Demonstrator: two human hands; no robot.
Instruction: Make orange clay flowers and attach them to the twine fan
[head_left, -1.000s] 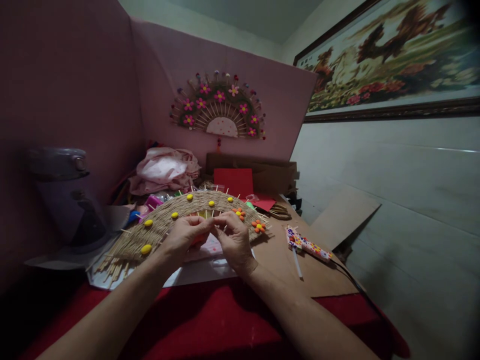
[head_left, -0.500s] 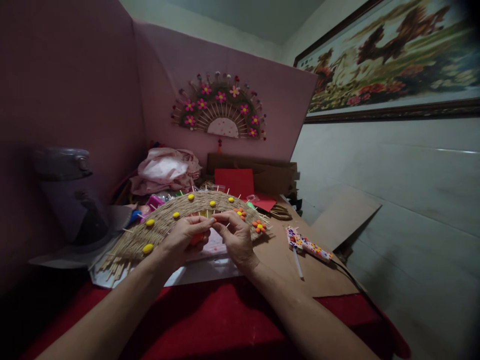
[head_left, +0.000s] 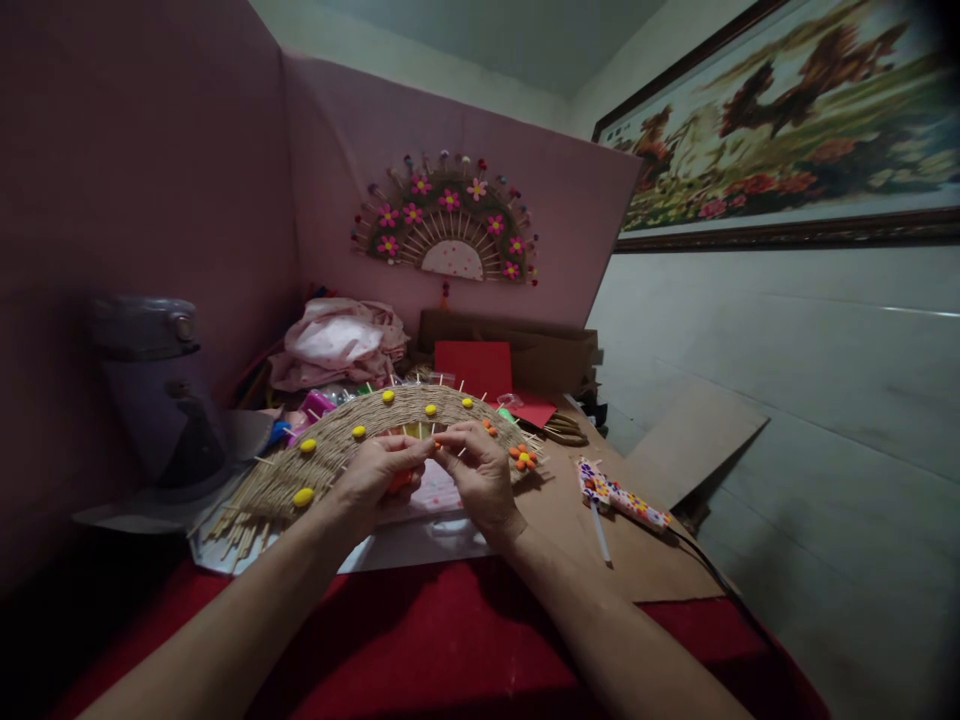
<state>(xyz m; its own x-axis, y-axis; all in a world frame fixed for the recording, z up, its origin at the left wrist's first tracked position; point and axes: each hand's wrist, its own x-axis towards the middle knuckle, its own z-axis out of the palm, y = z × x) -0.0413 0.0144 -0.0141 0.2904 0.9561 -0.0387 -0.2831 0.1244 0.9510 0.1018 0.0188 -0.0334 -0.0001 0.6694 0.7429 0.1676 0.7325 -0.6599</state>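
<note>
My left hand (head_left: 381, 472) is closed, with a lump of orange modelling clay (head_left: 401, 482) partly hidden under its curled fingers. My right hand (head_left: 484, 485) is pinched, its fingertips meeting those of my left hand at a tiny orange bit of clay (head_left: 436, 444). Both hands are in front of a fan-shaped piece (head_left: 337, 452) of sticks woven with tan cord. Yellow clay dots (head_left: 307, 446) are spread over its band. Toward its right end sits an orange flower (head_left: 523, 458) with a yellow centre; another flower is partly covered by my right hand.
A flower-patterned glue gun (head_left: 622, 498) with a white glue stick lies on brown cardboard (head_left: 570, 540) to the right. At left stands a lidded bottle (head_left: 161, 400). Behind are crumpled pink cloth (head_left: 337, 340), red paper (head_left: 474, 368) and a finished fan (head_left: 450, 225) on a pink board.
The whole view has shifted slightly, so things appear a little further right. My hands stay together, with small finger movements at the orange bit. The fan and glue gun remain in place.
</note>
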